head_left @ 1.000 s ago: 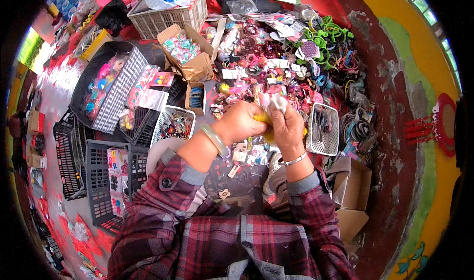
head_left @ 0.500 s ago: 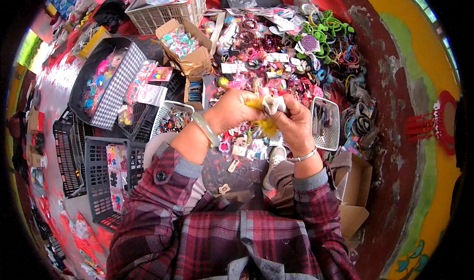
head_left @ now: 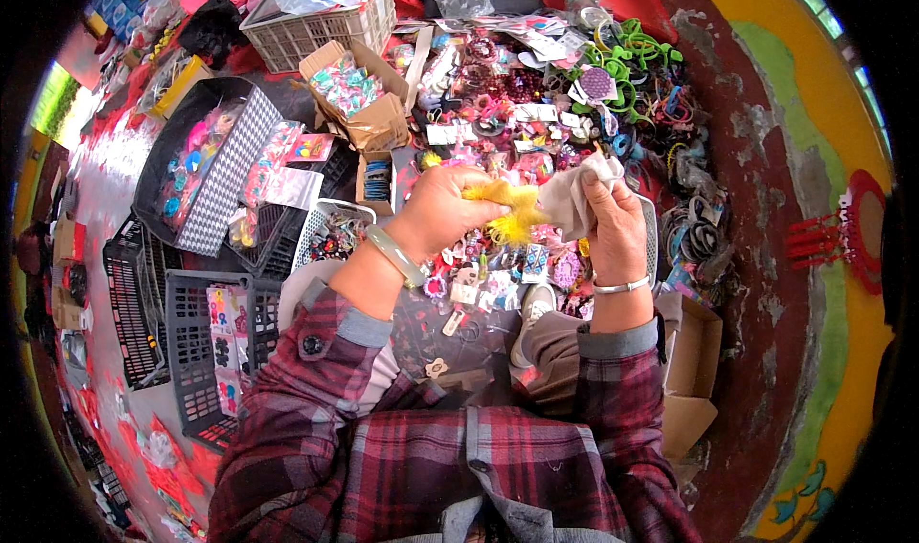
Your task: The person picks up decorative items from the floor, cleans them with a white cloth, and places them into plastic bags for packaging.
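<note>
My left hand (head_left: pixel 436 210), with a pale bangle at the wrist, pinches a yellow fluffy accessory (head_left: pixel 517 220), fringed like feathers. Its exact kind is unclear. To the right, my right hand (head_left: pixel 620 235) grips a crumpled whitish cloth (head_left: pixel 568 203) between thumb and fingers. The cloth hangs just beside the yellow fluff; whether they touch is hard to make out. Below both hands spreads a dense pile of small trinkets and hair accessories (head_left: pixel 479 280), many pink, some on white cards. A white perforated basket (head_left: pixel 653 246) stands behind my right hand, mostly covered by it.
On the left are a white basket of small pieces (head_left: pixel 335 237), a small carton (head_left: pixel 376 181), an open box of packets (head_left: pixel 369 103), a houndstooth-sided box (head_left: pixel 225 175) and a dark crate (head_left: pixel 196 352). Green headbands (head_left: pixel 637 55) lie far right. An empty carton (head_left: pixel 691 352) sits near my leg.
My hands have moved apart. The right hand has gone right and pulled the whitish cloth away from the yellow fluff, and the cloth now hangs more spread out. The left hand has barely moved.
</note>
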{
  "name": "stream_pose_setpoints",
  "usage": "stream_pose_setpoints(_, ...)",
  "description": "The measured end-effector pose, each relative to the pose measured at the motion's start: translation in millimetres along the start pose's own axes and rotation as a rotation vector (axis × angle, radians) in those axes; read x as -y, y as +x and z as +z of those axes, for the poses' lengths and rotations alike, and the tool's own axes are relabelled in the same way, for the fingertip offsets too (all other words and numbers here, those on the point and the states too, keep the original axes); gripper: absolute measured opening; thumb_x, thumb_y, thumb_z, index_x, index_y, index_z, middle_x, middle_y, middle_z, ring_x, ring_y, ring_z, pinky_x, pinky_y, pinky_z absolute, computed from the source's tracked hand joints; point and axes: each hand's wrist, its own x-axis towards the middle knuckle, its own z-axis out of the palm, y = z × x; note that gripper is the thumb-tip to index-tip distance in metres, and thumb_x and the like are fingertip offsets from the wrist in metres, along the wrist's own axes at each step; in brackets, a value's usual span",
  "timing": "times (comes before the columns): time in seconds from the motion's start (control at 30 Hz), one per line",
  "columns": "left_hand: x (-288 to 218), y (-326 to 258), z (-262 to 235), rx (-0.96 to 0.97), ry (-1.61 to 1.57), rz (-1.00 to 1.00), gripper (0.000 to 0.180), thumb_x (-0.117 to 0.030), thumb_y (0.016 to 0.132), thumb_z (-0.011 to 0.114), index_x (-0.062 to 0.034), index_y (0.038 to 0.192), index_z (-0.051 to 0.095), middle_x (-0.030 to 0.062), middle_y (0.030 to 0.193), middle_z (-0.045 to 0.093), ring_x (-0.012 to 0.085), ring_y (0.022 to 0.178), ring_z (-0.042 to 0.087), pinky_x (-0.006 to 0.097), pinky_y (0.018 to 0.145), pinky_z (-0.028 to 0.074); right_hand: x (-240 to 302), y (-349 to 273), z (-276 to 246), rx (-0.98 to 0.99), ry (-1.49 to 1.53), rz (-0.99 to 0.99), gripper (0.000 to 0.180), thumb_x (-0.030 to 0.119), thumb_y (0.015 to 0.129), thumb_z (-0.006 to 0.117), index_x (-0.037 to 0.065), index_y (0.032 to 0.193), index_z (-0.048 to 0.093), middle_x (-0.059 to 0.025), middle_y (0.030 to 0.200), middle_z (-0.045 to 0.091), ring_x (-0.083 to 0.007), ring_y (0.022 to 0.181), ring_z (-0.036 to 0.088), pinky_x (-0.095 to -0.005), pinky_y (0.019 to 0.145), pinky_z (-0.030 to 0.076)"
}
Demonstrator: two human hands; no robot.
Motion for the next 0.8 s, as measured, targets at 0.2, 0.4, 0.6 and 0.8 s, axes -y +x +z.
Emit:
stream_pose_setpoints(0.2, 6, 1, 7, 0.066, 0.094, -0.015, 0.016, -0.002, 0.073, 0.065, 0.0007, 0.089, 0.064, 0.002, 0.081, 0.062, 0.0072, 0.075, 0.056, 0.023, 0.067, 0.046, -32, -6, 23, 0.138, -0.258, -0.002, 0.017, 0.006, 0.083, 0.057, 0.001, 0.099, 0.058, 0.0002, 0.087, 0.06, -0.0081, 0.077, 0.056, -0.0222, 0.07, 0.046)
stream_pose_setpoints(0.4, 3, 3, 12, 0.007, -0.082, 0.008, 0.018, -0.003, 0.073, 0.067, 0.0013, 0.09, 0.064, 0.0028, 0.083, 0.063, 0.007, 0.074, 0.056, 0.023, 0.068, 0.047, -37, -4, 26, -0.005, -0.068, -0.082, 0.017, 0.006, 0.082, 0.059, 0.002, 0.098, 0.06, -0.0005, 0.086, 0.061, -0.0078, 0.077, 0.056, -0.0216, 0.069, 0.046)
stream_pose_setpoints(0.6, -14, -2, -1, -0.028, -0.182, -0.088, 0.017, -0.008, 0.076, 0.063, -0.0015, 0.092, 0.064, 0.0009, 0.077, 0.063, 0.0041, 0.062, 0.054, 0.019, 0.053, 0.043, 2, 5, -3, -0.141, 0.121, -0.075, 0.017, 0.019, 0.087, 0.055, 0.003, 0.091, 0.059, -0.0038, 0.085, 0.062, -0.0099, 0.072, 0.059, -0.0212, 0.063, 0.047)
stream_pose_setpoints(0.8, -12, -3, -6, -0.023, -0.2, -0.097, 0.017, -0.01, 0.077, 0.062, -0.0029, 0.093, 0.064, -0.0007, 0.074, 0.062, 0.003, 0.057, 0.051, 0.017, 0.047, 0.039, -4, -7, 13, 0.134, -0.338, -0.018, 0.02, 0.012, 0.084, 0.056, 0.002, 0.102, 0.06, 0.001, 0.087, 0.06, -0.0064, 0.076, 0.055, -0.0198, 0.067, 0.045)
